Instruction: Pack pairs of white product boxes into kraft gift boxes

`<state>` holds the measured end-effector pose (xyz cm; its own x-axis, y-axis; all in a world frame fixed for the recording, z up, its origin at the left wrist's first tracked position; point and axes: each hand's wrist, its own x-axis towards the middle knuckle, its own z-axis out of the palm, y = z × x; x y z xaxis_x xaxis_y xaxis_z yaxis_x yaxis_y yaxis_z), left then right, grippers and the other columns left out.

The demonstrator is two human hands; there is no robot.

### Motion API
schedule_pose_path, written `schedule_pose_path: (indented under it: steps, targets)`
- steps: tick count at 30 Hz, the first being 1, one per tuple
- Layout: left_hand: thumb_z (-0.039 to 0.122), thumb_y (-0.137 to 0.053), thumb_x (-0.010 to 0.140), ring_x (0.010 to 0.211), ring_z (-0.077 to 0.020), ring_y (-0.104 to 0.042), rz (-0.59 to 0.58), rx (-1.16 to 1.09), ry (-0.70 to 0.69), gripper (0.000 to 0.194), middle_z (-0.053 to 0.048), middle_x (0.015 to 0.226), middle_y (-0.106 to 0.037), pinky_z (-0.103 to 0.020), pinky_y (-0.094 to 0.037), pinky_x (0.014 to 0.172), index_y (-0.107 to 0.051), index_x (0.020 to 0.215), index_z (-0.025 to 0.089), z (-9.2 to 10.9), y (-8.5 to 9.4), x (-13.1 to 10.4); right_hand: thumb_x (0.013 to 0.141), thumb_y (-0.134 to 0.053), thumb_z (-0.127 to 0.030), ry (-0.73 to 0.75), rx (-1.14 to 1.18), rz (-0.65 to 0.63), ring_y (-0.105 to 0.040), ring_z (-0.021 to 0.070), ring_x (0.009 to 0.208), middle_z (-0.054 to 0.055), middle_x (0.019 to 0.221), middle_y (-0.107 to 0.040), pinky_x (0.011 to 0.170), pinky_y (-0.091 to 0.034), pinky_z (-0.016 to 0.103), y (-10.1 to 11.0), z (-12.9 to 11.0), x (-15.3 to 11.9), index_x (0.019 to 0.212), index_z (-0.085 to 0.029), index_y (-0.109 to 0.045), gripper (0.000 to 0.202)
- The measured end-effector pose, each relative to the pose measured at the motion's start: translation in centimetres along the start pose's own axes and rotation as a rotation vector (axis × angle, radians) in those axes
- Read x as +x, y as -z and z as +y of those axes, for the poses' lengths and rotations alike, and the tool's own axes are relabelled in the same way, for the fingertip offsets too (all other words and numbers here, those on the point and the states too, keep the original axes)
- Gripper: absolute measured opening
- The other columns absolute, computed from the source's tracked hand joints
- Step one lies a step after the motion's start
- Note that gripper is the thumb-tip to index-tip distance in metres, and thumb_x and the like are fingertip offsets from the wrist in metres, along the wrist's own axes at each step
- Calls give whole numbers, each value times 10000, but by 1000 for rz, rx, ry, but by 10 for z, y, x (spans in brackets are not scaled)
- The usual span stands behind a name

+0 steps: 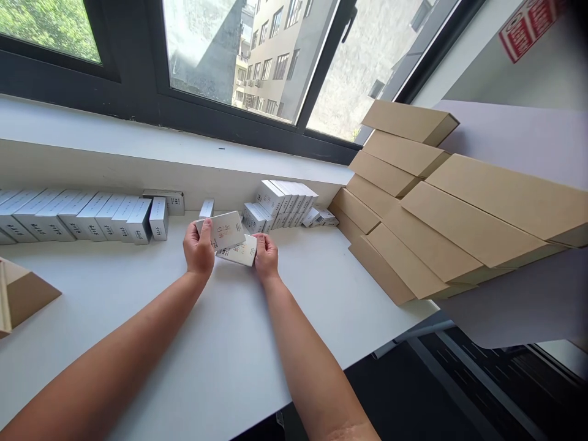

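The person's left hand is closed on a flat, white, rectangular box with printed lettering, its thumb pressed over the near left corner. The right hand pinches a second flat, white, printed box by its right end, thumb on top. Both boxes are held over the smooth white tabletop, the left one overlapping part of the right one in view (whether the two touch, I cannot tell).

Just beyond the left hand stands a small, plain-looking white box, partly hidden by what that hand holds. To the left, a long row of upright white cartons with dark printing runs along the foot of the pale wall, and a greyish printed box lies against that wall behind the row's right end. Right of the hands, a tiered block of small white boxes stands near the wall, with a few tilted white boxes just beside it.

Farther right, long brown cardboard boxes are piled in slanting layers. A folded-looking brown cardboard piece sits at the left edge. Dark-framed windows rise behind.
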<state>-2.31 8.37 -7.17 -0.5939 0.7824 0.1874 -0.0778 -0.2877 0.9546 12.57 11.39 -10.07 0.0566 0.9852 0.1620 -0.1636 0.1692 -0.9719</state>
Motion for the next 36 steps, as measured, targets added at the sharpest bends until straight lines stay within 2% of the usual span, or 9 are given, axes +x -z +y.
schedule_pose_path:
  steps: [4,7,11,16,20,25,28,32,36]
  targets:
    - [600,-630,805,924,-257,-636,-188,283,17,401,-53,940,-702,-361,-520,799,-720,960,241,-3,2,-4,793,-600,-720,-42,38,80,-516,129,652,-22,735,-587,585,-436,236,4,-5,1,926,-216,-660,525]
    - [497,-704,751,1199,-335,-556,-246,424,-50,293,-62,1134,-710,-495,-396,1061,-755,943,282,-8,0,-11,791,-610,-754,-170,158,-22,-609,165,772,16,876,-646,674,-509,272,8,-13,-4,1112,-222,-645,622]
    - [528,-643,794,1357,-349,-451,-336,660,-144,425,-90,1337,-642,-552,-275,1153,-671,1139,281,-15,-4,-19,600,-897,-537,-208,33,-127,-635,207,985,41,1073,-654,812,-542,300,13,-22,-11,1301,-256,-551,831]
    - [479,-549,870,1347,-308,-473,-234,618,-250,434,-122,1350,-615,-518,-289,1155,-550,1228,234,-18,1,-12,588,-889,-449,-182,-58,-149,-632,176,854,25,1035,-640,739,-541,301,22,-23,-6,1208,-246,-595,716]
    - [372,-568,865,1381,-314,-424,-66,682,-345,381,-104,1372,-583,-530,-262,1162,-545,1227,259,-15,10,2,635,-815,-416,-147,-287,52,-622,167,783,37,1067,-645,705,-518,306,37,-23,3,1204,-258,-619,622]
    - [308,-622,826,1462,-349,-310,-24,808,-370,436,-106,1481,-466,-555,-207,1189,-578,1260,299,-12,11,4,785,-667,-509,-105,-507,241,-598,251,1075,90,1227,-651,858,-504,355,45,-30,2,1139,-237,-656,447]
    - [337,-616,845,1488,-359,-274,-7,827,-357,486,-103,1558,-401,-567,-204,1195,-569,1328,319,-11,10,3,853,-606,-571,46,-579,253,-527,276,1241,88,1258,-656,1028,-431,412,36,-36,-6,1139,-234,-656,445]
    - [425,-649,825,1501,-416,-242,-27,875,-178,596,-110,1624,-353,-627,-219,1173,-561,1407,339,-18,12,16,927,-580,-516,336,-697,10,-517,264,1296,76,1273,-674,1154,-315,451,14,-38,-21,1168,-240,-677,378]
    - [441,-618,837,1473,-404,-306,-105,876,-181,684,-96,1558,-478,-605,-241,1183,-485,1497,322,-25,15,29,973,-546,-526,310,-759,-434,-487,260,1372,39,1312,-672,1237,-148,516,0,-42,-36,1222,-305,-682,360]
